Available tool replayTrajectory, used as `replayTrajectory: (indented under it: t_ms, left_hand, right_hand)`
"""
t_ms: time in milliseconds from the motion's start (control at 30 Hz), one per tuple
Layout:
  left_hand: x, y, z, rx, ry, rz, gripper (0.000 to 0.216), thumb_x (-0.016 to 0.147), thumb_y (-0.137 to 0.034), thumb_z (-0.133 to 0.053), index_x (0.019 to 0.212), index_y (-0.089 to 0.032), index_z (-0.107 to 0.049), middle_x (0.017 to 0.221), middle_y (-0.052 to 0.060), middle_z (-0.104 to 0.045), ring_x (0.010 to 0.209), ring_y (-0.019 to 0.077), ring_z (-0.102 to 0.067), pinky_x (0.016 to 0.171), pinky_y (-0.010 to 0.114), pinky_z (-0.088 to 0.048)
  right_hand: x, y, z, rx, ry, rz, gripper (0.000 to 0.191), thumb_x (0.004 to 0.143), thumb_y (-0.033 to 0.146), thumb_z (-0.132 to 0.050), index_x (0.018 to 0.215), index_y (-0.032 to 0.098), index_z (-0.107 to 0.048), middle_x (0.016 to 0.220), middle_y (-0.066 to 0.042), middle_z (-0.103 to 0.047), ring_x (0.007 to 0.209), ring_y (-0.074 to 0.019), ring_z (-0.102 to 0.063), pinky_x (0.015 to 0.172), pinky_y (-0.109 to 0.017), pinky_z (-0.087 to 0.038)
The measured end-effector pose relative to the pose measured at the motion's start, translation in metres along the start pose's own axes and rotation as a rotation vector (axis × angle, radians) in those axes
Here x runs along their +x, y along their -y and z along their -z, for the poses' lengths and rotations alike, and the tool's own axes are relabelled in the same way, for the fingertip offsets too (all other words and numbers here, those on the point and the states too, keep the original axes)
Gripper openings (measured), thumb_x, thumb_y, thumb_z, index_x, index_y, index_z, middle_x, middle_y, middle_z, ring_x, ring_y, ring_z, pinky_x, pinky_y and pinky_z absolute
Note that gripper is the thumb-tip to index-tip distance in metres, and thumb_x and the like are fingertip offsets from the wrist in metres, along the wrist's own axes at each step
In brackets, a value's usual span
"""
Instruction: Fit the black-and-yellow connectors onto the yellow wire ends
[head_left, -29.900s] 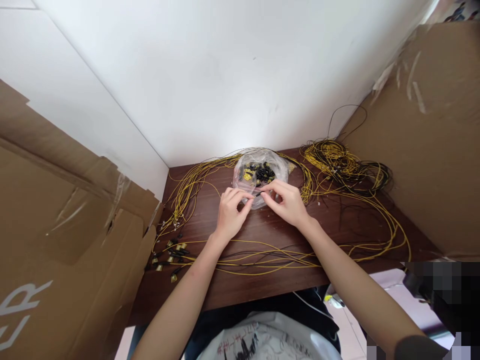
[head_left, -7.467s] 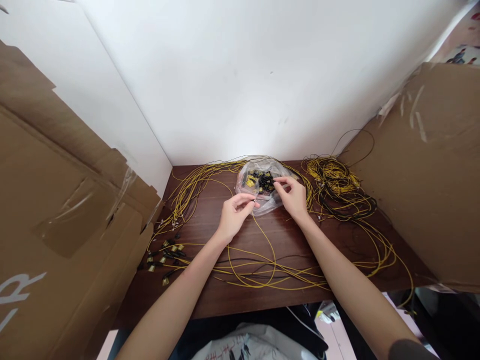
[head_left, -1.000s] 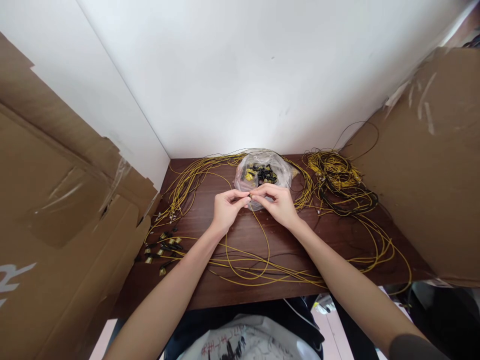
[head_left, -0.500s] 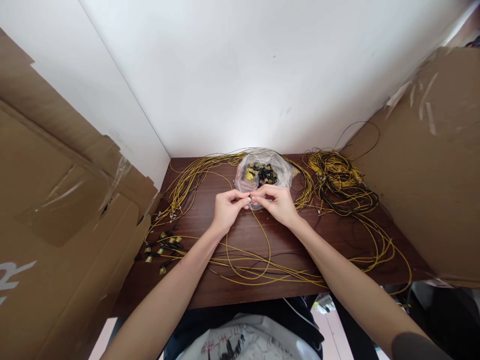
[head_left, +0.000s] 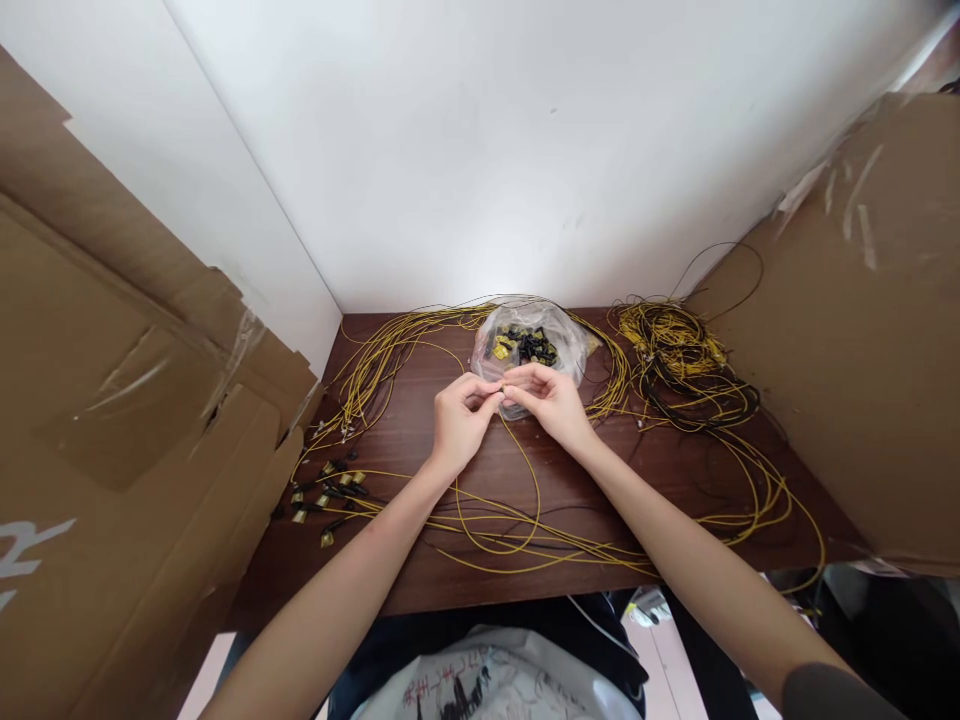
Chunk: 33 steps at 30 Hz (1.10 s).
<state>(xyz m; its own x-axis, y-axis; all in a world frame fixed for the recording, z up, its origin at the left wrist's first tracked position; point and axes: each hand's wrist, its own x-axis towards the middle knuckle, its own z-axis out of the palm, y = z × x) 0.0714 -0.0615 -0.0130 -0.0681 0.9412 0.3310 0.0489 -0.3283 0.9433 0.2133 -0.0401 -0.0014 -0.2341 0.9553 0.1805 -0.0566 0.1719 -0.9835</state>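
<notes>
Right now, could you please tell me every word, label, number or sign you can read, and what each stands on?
"R": white letter on the left cardboard box; another white mark is cut off by the picture's edge.
Shirt: red and dark print, too blurred to read.

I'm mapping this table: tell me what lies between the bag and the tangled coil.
In the head view, yellow wires curve between the bag and the tangled coil; a yellowish patch at the bag's edge is too unclear to name.
</notes>
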Motion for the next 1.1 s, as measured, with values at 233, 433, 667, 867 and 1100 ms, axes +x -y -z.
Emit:
replayTrajectory:
  t_ms: [233, 433, 667, 867, 1100]
  left_hand:
    - [0.001, -0.004, 0.004, 0.193, 0.001, -0.14, 0.009, 0.076, -0.024, -0.064, 0.075, -0.016, -0.065, 0.073, 0.002, -0.059, 0.066, 0.0116, -0.055, 0.061, 0.023, -0.044]
    - [0.0, -0.014, 0.006, 0.389, 0.036, -0.28, 0.009, 0.079, -0.02, -0.059, 0.072, -0.017, -0.062, 0.069, 0.001, -0.057, 0.063, 0.012, -0.05, 0.061, 0.024, -0.041]
    - [0.004, -0.019, 0.01, 0.35, 0.01, -0.28, 0.007, 0.08, -0.02, -0.059, 0.079, -0.018, -0.066, 0.078, 0.004, -0.065, 0.074, 0.0145, -0.058, 0.069, 0.026, -0.046]
    - [0.004, -0.018, 0.012, 0.232, -0.006, -0.201, 0.009, 0.078, -0.023, -0.063, 0.08, -0.019, -0.07, 0.083, 0.005, -0.068, 0.076, 0.0156, -0.063, 0.068, 0.026, -0.05]
    - [0.003, -0.016, 0.01, 0.269, 0.019, -0.246, 0.013, 0.08, -0.018, -0.06, 0.082, -0.02, -0.072, 0.085, 0.005, -0.07, 0.078, 0.0159, -0.064, 0.073, 0.028, -0.049]
  right_hand:
    - [0.001, -0.003, 0.0, -0.074, -0.009, -0.006, 0.033, 0.068, 0.046, -0.071, 0.081, 0.015, -0.068, 0.073, -0.004, -0.069, 0.063, -0.0153, -0.065, 0.066, -0.031, -0.055]
    - [-0.002, 0.002, -0.001, -0.059, 0.15, 0.03, 0.032, 0.068, 0.04, -0.073, 0.09, 0.018, -0.067, 0.088, -0.005, -0.071, 0.079, -0.0174, -0.066, 0.077, -0.033, -0.054]
    - [-0.001, 0.008, 0.007, 0.001, 0.142, -0.008, 0.034, 0.068, 0.039, -0.073, 0.094, 0.016, -0.066, 0.082, -0.005, -0.071, 0.066, -0.0142, -0.066, 0.069, -0.032, -0.057]
    - [-0.002, 0.001, 0.005, -0.066, 0.091, 0.052, 0.032, 0.069, 0.037, -0.073, 0.094, 0.018, -0.066, 0.085, -0.005, -0.071, 0.079, -0.0177, -0.068, 0.076, -0.034, -0.057]
    - [-0.004, 0.003, 0.005, -0.377, 0.029, 0.278, 0.025, 0.075, 0.037, -0.068, 0.09, 0.018, -0.065, 0.079, -0.004, -0.069, 0.068, -0.016, -0.064, 0.065, -0.029, -0.054]
